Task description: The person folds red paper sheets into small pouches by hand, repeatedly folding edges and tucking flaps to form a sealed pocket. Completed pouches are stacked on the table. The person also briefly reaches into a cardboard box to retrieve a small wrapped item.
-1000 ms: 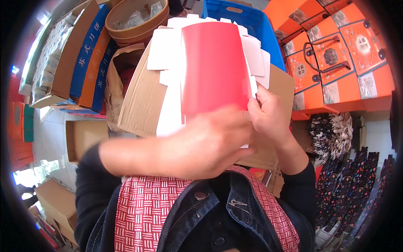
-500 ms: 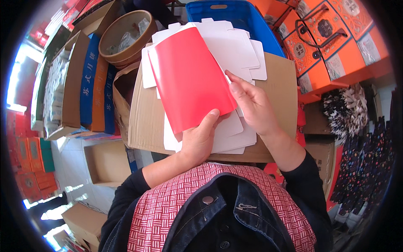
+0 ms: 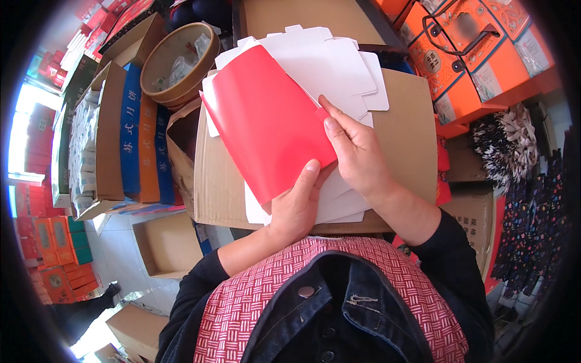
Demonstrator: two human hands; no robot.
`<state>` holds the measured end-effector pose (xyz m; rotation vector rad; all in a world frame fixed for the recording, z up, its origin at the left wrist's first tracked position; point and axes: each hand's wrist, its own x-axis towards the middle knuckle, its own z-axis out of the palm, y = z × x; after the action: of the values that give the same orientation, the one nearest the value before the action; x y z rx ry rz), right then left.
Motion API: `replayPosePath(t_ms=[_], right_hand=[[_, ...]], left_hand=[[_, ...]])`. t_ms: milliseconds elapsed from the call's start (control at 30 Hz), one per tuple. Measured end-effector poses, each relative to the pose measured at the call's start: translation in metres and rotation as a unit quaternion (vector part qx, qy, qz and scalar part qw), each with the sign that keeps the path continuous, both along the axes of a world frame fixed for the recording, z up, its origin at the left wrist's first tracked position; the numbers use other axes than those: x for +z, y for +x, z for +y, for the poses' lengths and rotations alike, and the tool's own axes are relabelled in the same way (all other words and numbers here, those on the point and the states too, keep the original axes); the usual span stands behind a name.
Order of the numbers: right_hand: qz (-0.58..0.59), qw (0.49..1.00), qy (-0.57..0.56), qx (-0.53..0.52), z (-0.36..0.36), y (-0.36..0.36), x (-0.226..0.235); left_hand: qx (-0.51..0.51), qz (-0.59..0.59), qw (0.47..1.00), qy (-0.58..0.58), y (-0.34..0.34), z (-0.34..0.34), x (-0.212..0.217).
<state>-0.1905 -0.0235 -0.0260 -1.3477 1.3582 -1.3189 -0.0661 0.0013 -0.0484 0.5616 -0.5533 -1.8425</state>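
A glossy red card sheet [image 3: 269, 115], likely a folding box blank with a pale inner side, bows gently over a stack of white die-cut box blanks [image 3: 345, 66]. My left hand [image 3: 295, 202] grips its near edge, the thumb on top and the fingers hidden underneath. At the right edge of the sheet, my right hand [image 3: 354, 142] pinches a small red flap between thumb and forefinger. The white blanks lie on a brown cardboard carton [image 3: 405, 139].
Beyond the blanks is a shallow cardboard tray [image 3: 302, 15]. Orange gift boxes [image 3: 448, 66] with dark handles stand at the right. To the left are a round brown tub [image 3: 175, 63] with clear plastic inside and an open carton of small white packs [image 3: 85, 151].
My right thumb and forefinger now pinch a red flap at the sheet's edge. A cardboard tray now covers most of the blue bin at the back. The view has shifted slightly.
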Motion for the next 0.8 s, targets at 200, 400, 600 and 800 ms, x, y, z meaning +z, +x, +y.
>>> replayPosePath(t_ms=[200,400,600,800], right_hand=[[0.023,1.000,-0.002,0.017,0.002,0.003,0.003],[0.038,0.997,-0.050,0.049,0.011,0.003,0.004],[-0.055,0.995,-0.014,0.079,0.015,-0.004,0.004],[-0.079,0.993,0.019,0.081,0.025,-0.005,0.007]], left_hand=[[0.005,0.006,1.000,-0.011,-0.001,0.001,-0.001],[0.007,0.010,1.000,-0.003,0.000,0.003,-0.001],[-0.003,0.022,1.000,0.003,0.001,0.004,0.000],[-0.001,0.015,1.000,0.014,0.001,0.007,-0.001]])
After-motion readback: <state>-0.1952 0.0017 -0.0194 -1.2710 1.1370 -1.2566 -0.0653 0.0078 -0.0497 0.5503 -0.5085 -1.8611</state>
